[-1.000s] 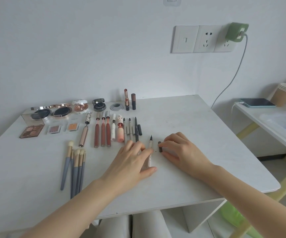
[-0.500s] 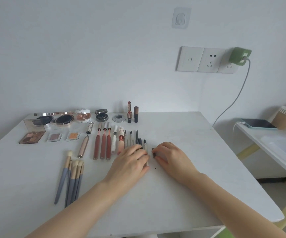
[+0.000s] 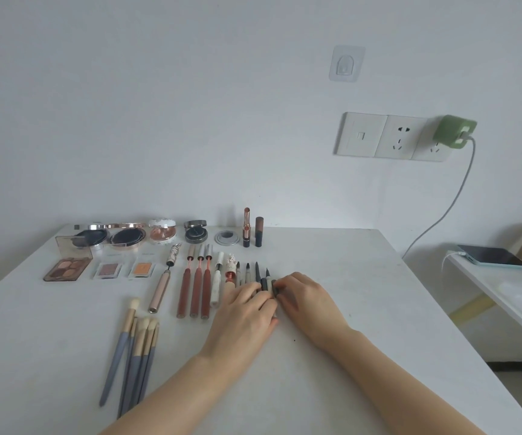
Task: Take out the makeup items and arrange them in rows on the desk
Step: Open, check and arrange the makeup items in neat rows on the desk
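Both hands at frame centre, palms down on desk (image 3: 347,309). Left hand (image 3: 247,312) – fingers curled over white-barrelled liner (image 3: 267,275), dark tip pointing up-frame. Right hand (image 3: 306,298) – fingertips pinching small dark cap (image 3: 274,284) just right of liner. Liner ends pen row (image 3: 247,273).
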